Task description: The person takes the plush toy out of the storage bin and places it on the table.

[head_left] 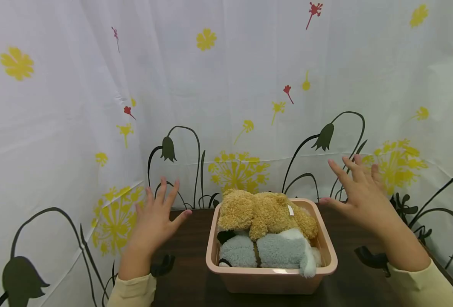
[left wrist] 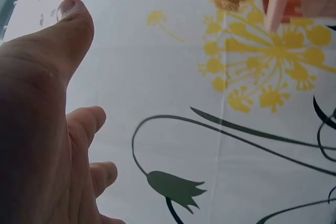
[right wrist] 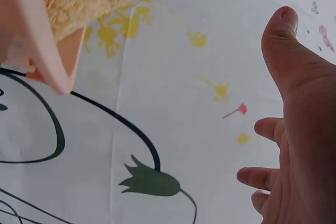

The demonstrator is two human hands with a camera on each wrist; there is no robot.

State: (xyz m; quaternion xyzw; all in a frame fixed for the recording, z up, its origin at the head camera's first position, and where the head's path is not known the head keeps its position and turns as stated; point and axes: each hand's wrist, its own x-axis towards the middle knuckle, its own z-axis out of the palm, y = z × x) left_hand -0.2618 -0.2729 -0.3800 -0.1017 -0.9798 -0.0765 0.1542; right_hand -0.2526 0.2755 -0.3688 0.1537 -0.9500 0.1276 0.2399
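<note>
A pink plastic basin [head_left: 272, 279] stands on the dark table between my two hands. In it a golden-brown plush bear [head_left: 270, 211] lies along the far side, a small white tag on its back. A grey plush toy [head_left: 282, 251] with white and black parts lies in front of it, one grey-and-white end hanging over the near rim. My left hand [head_left: 153, 224] is raised left of the basin, fingers spread, holding nothing. To the right, my right hand [head_left: 364, 200] is also raised with spread fingers and holds nothing. Both wrist views show basin and bear apart from the hands.
The dark brown table [head_left: 188, 273] reaches back to a white curtain [head_left: 226, 85] printed with yellow, red and dark green flowers. Black wrist straps show at the left wrist [head_left: 163, 265] and the right wrist [head_left: 370, 257].
</note>
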